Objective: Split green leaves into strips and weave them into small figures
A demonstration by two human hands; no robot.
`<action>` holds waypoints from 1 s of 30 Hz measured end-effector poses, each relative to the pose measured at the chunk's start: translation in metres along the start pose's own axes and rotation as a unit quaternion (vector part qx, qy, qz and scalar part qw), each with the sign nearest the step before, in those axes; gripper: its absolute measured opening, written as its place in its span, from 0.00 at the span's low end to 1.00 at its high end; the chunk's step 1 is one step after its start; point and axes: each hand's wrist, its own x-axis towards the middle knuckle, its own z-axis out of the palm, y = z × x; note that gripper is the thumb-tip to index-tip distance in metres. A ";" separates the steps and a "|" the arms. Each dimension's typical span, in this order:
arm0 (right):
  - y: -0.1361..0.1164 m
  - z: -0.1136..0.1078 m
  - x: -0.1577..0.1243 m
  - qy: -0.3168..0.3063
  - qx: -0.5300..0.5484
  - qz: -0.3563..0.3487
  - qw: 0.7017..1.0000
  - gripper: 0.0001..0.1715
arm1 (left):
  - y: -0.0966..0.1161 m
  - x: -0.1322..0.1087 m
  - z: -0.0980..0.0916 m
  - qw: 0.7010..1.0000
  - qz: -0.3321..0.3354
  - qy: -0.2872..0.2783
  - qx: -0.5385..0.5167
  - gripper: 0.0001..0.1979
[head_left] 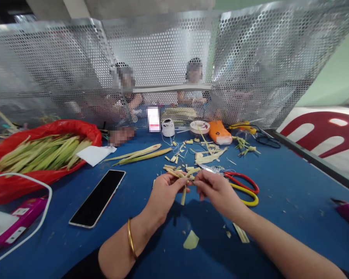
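Between the thumb and fingers of my left hand [164, 195] is a small piece of crossed pale-green leaf strips [183, 197], one strip hanging down. My right hand [218, 193] meets it from the right, thumb and fingers pinched together at its edge. A thin dark sliver shows at those fingertips, too small to name. Just beyond my right hand lie scissors [257, 189] with one red and one yellow handle, their blades partly hidden. Cut leaf bits [174, 159] and a larger pale strip of leaf [211, 158] lie past my fingers.
A red bag [84, 126] of leaf strips is at left, near a phone [97, 197] and a purple power strip [29, 211] with a white cable. Behind are a thread spool [168, 128], a bowl [199, 128], an orange tissue pack [219, 132] and a perforated screen [163, 50]; two people sit beyond.
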 end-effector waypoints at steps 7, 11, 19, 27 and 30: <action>0.001 0.000 -0.004 0.067 -0.396 -0.362 0.842 0.11 | -0.008 0.000 0.003 0.996 -0.025 -0.044 0.074 0.07; 0.000 -0.004 -0.001 0.029 -0.340 -0.232 0.911 0.12 | -0.010 -0.004 0.003 0.980 -0.019 -0.111 0.162 0.03; -0.001 -0.016 0.010 -0.124 0.179 0.191 0.957 0.14 | 0.001 -0.006 -0.001 0.970 0.018 -0.195 0.144 0.04; 0.002 -0.001 0.005 -0.044 0.112 0.116 0.986 0.14 | 0.001 0.002 -0.001 0.998 -0.008 -0.043 0.035 0.09; -0.002 0.002 -0.003 0.030 -0.132 -0.065 0.989 0.12 | -0.003 0.006 -0.002 0.999 -0.019 -0.001 0.033 0.09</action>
